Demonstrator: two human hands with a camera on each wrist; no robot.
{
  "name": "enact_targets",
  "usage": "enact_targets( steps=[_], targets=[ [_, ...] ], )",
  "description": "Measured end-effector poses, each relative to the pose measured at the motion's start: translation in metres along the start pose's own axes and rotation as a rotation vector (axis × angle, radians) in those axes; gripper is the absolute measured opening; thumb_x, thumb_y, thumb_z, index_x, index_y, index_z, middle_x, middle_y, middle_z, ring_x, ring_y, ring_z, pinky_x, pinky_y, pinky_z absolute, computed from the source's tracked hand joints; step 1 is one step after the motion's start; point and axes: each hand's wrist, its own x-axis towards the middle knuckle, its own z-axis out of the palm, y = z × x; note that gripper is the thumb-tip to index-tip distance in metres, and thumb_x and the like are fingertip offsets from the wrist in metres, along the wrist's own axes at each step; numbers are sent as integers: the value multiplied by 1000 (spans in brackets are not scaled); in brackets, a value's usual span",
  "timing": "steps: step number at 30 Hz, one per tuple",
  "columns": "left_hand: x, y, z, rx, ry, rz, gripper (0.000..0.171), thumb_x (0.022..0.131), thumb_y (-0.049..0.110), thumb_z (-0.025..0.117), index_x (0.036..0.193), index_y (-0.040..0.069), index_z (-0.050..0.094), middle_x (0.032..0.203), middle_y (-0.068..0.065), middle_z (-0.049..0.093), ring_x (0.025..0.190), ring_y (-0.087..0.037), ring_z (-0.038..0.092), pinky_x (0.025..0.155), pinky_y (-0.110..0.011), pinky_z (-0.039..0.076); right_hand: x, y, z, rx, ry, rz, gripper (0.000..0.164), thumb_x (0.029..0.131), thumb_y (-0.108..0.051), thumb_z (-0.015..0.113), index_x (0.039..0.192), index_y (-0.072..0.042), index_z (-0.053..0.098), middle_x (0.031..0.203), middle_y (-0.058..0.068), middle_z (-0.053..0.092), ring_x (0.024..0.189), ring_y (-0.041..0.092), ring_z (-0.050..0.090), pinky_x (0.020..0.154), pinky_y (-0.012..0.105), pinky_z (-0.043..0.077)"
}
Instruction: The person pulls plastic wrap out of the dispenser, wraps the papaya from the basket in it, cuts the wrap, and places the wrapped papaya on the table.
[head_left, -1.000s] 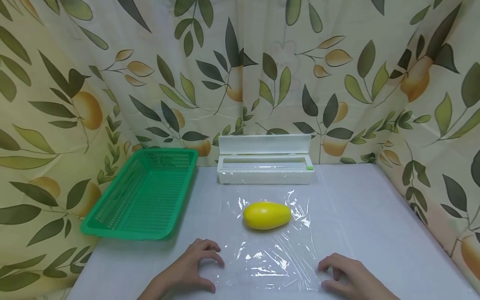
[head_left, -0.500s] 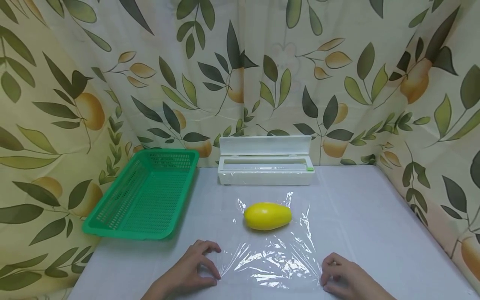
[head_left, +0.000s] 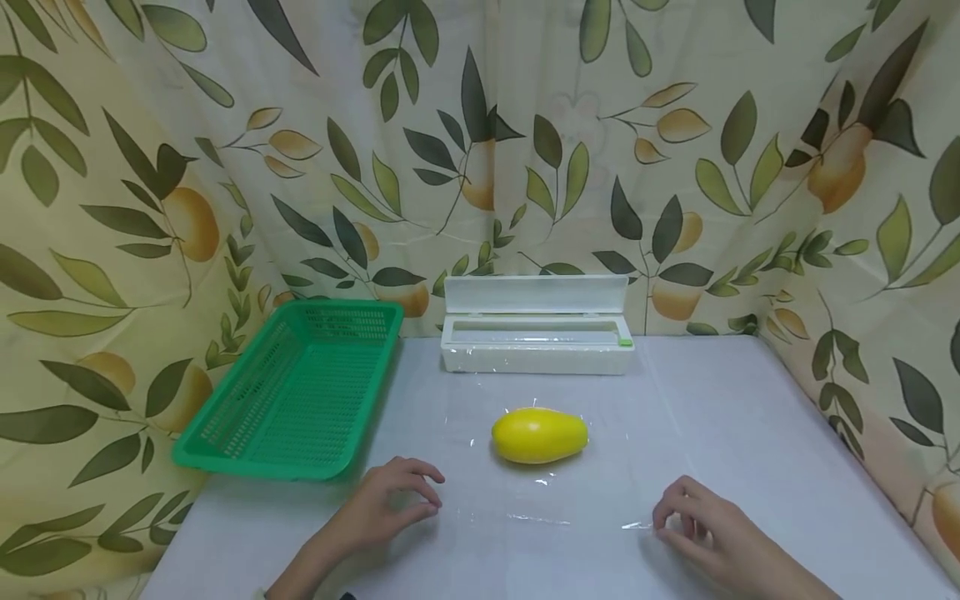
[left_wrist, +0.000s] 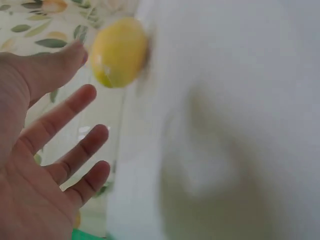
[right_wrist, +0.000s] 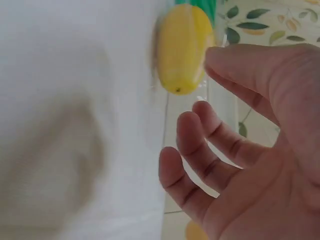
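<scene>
Up off the desk since half a second ago, the left hand and right hand each pinch the clear film in the head view; I see the yellow fruit lying on it, beyond and between them. Left wrist: three other fingers extend loosely. Right wrist: I get the fruit's dark spot, which the head view doesn't show.

left hand, right hand raised, both pinching; other fingers spread
</scene>
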Motion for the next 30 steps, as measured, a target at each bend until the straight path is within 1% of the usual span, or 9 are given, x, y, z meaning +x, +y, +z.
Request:
enact_targets(
  steps=[2, 4, 7, 9, 13, 17, 21, 26, 30],
  targets=[
    [9, 2, -3, -22, 18, -34, 6, 90, 17, 80, 93, 23, 78, 113, 1, 74, 106, -18, 66, 84, -38, 54, 6, -4, -4, -70, 117, -87, 28, 90, -8, 78, 96, -31, 63, 100, -15, 55, 73, -3, 49, 57, 21, 46],
    [18, 3, -6, -46, 43, -65, 6, 92, 17, 79, 95, 21, 78, 111, 3, 75, 105, -14, 66, 81, -40, 55, 13, -8, -9, -109, 190, -123, 37, 86, -3, 80, 95, -33, 61, 106, -14, 58, 74, -3, 50, 57, 20, 47],
    [33, 3, -8, -81, 97, -104, 5, 93, 19, 77, 98, 19, 78, 106, 8, 75, 100, -11, 66, 80, -41, 55, 25, -12, -17, -115, 246, -122, 42, 84, 1, 80, 96, -34, 62, 109, -13, 62, 76, -1, 54, 59, 21, 50],
    [43, 1, -9, -95, 145, -134, 5, 94, 21, 76, 99, 21, 77, 102, 11, 75, 97, -10, 66, 80, -40, 55, 33, -12, -22, -114, 261, -110, 40, 85, 2, 79, 100, -32, 64, 110, -12, 65, 77, 0, 56, 61, 22, 52],
    [64, -6, -9, -126, 224, -191, 5, 96, 24, 74, 98, 21, 78, 96, 14, 74, 92, -8, 66, 80, -33, 55, 49, -12, -32, -112, 246, -56, 29, 91, -5, 77, 106, -27, 69, 106, -9, 71, 81, 2, 60, 65, 23, 55],
    [83, -12, -8, -145, 271, -213, 5, 96, 20, 75, 97, 17, 78, 94, 10, 75, 88, -10, 66, 78, -31, 55, 66, -9, -41, -117, 220, 13, 17, 94, -14, 75, 106, -25, 72, 106, -5, 74, 83, 3, 62, 68, 25, 56],
    [98, -19, -4, -151, 288, -253, 8, 96, 20, 74, 100, 14, 78, 92, 8, 76, 86, -11, 66, 77, -31, 55, 82, -3, -47, -105, 202, 41, 10, 95, -17, 75, 103, -22, 73, 103, -5, 73, 82, 6, 62, 69, 26, 56],
    [116, -30, 1, -166, 307, -296, 17, 98, 22, 72, 104, 7, 78, 91, 5, 77, 88, -12, 69, 77, -29, 55, 98, 8, -46, -75, 179, 92, 5, 96, -16, 74, 101, -18, 72, 97, -7, 72, 81, 9, 64, 70, 25, 56],
    [127, -39, 3, -205, 333, -311, 17, 98, 17, 72, 102, 3, 77, 88, -1, 77, 82, -17, 70, 70, -25, 54, 109, 17, -41, -65, 178, 111, 6, 96, -13, 74, 101, -13, 72, 94, -5, 72, 82, 13, 64, 69, 25, 55]
  ],
)
